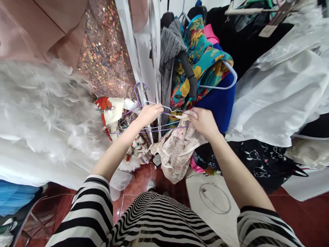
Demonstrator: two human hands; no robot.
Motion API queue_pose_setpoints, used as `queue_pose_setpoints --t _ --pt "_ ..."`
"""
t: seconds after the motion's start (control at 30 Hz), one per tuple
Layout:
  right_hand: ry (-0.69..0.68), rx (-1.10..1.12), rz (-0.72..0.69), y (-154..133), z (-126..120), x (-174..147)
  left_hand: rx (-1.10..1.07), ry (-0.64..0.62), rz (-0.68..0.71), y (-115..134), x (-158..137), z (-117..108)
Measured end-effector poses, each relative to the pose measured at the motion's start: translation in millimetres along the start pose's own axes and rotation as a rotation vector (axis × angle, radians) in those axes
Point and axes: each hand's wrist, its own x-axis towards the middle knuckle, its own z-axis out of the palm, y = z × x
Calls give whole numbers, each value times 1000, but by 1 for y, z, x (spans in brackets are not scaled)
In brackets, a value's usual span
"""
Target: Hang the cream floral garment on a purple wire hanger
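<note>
In front of me my left hand (151, 114) is closed around the upper wires of thin clothes hangers (164, 129), some purple and some pale. A purple hook (138, 92) sticks up to the left of that hand. Opposite it, my right hand (204, 121) pinches a pale floral garment (176, 151) close to the hangers' right end. Cloth covers that end, and the rest of the garment hangs down in loose folds. Left of the hangers, a cream and red printed cloth (110, 108) hangs partly behind them.
White feathered clothing (51, 113) and a sequinned garment (105, 48) hang at left. A teal floral garment (197, 58) and white satin (280, 89) hang at right. Below, a coiled cable (215, 198) lies on a white surface (200, 219) above the red tiled floor (138, 185).
</note>
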Motion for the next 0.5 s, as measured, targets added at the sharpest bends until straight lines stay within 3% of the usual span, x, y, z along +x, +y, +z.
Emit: queue_pose_setpoints --t 0.1,0.27,0.5 --pt "34 -236 -104 -35 5 6 -40 -33 -92 4 0 0" --pt "44 -270 -185 -80 28 17 -170 -35 -252 9 1 6" --pt "-23 -77 -77 -86 50 19 -406 68 -304 7 -5 17"
